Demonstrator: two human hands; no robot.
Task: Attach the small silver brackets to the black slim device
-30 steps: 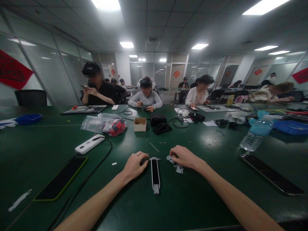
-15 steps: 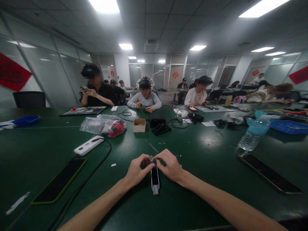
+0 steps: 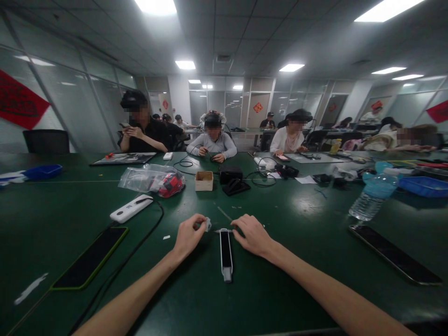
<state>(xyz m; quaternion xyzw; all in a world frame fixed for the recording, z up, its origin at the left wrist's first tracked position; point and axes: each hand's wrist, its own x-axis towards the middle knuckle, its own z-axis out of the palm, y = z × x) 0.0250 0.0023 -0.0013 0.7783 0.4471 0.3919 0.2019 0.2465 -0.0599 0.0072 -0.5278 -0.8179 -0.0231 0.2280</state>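
A long narrow black and silver part (image 3: 226, 252) lies on the green table (image 3: 297, 280) straight in front of me, pointing away. My left hand (image 3: 187, 235) is to its left, fingers pinched on a small silver metal piece (image 3: 207, 224) held just above the table. My right hand (image 3: 252, 234) rests on the table to the right of the part's far end, fingers curled, fingertips touching that end; what is under them is hidden.
A black phone in a green case (image 3: 89, 259) and a white power bank (image 3: 131, 208) with a black cable lie at left. A second phone (image 3: 395, 254) and a water bottle (image 3: 373, 196) are at right. A plastic bag (image 3: 150, 179), small box (image 3: 203, 181) and other people sit beyond.
Both hands met at the part's far end half a second ago. Now they have come apart, and my left hand has drawn away to the left with the small metal piece.
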